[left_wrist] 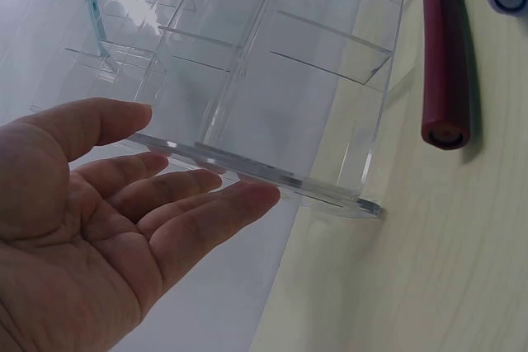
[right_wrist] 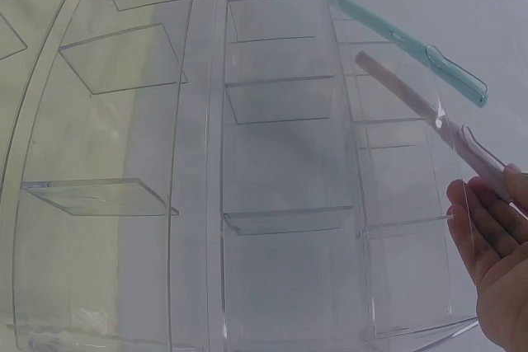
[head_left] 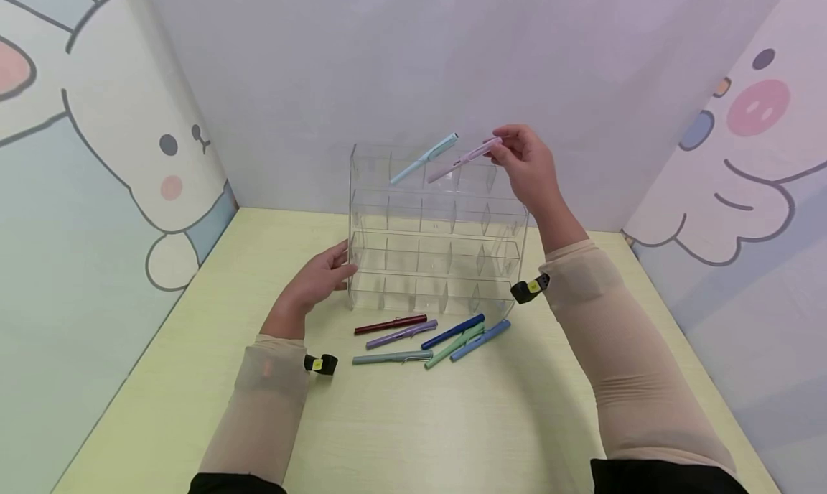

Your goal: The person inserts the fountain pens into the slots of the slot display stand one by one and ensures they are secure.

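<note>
A clear acrylic rack [head_left: 434,264] with stepped rows of compartments stands on the table. My right hand [head_left: 528,165] pinches a pale pink-lilac pen [head_left: 461,162] by its clip end, between thumb and fingers. The pen slants down to the left, overlapping the rack's top row. Beside it, a light turquoise pen [head_left: 423,159] leans in that top row, also seen in the right wrist view [right_wrist: 412,49]. At the rack's left side, my left hand [head_left: 316,277] rests its fairly straight fingers against the side panel [left_wrist: 272,172], thumb near the front edge.
Several pens lie in front of the rack: dark red [head_left: 390,324], purple [head_left: 402,334], grey-green [head_left: 391,357], dark blue [head_left: 452,332], green [head_left: 454,346] and blue [head_left: 480,340]. A pale wall [head_left: 413,63] rises behind the rack, with cartoon-printed walls [head_left: 97,171] at both sides.
</note>
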Motion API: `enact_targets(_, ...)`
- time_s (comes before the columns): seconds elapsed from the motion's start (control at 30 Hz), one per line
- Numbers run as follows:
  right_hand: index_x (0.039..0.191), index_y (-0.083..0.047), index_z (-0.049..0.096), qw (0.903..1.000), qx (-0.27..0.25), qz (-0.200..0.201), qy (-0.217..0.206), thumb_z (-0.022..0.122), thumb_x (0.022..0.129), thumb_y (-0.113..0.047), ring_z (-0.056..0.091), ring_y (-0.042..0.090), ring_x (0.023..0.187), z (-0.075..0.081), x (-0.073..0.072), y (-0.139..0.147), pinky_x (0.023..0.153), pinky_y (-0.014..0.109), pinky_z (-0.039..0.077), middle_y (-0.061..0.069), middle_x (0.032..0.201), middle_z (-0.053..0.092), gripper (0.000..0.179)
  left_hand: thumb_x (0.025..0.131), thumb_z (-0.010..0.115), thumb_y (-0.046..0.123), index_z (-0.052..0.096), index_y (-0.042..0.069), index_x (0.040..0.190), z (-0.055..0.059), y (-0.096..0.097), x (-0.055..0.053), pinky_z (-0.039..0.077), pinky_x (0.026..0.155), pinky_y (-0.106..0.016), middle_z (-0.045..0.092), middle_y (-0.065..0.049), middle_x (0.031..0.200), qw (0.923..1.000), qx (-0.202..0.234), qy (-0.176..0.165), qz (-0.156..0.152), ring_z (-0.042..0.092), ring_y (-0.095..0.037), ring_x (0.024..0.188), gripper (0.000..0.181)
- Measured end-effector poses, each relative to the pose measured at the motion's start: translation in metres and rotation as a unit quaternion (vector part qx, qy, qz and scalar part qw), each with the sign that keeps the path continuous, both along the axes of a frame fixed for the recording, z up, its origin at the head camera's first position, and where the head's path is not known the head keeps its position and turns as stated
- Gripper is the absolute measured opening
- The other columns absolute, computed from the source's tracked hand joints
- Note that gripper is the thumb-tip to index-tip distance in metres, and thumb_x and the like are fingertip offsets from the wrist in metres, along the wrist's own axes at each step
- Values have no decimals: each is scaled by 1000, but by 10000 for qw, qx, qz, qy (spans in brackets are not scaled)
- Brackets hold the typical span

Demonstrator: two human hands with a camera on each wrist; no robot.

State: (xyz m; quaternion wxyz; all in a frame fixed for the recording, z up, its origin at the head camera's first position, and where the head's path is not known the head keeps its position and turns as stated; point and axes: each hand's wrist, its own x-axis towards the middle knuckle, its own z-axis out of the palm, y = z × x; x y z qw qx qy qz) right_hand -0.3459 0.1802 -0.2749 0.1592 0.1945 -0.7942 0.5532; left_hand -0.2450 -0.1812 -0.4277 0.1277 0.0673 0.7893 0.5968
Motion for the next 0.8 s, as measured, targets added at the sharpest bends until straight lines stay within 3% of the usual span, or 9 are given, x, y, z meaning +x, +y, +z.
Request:
enact_targets(0.5,126,-9,58,9985,522,-188,37,61,98,-25,63,10,97,1,7,-3,91,24,52,8,121,68,32,102,55,26,20,28,158,-2,-1,-1,50,100,-50,36,-5,158,10000,-2,-47,29,48,-33,135,66)
enact_targets(0.8,125,-15,58,9952,919,-268,205,59,98,-32,64,9,107,-2,4,-6,98,29,51,2,121,69,32,102,56,27,22,32,157,-1,-2,0,49,101,-50,37,-5,158,9999,-2,-78,70,49,-32,134,65)
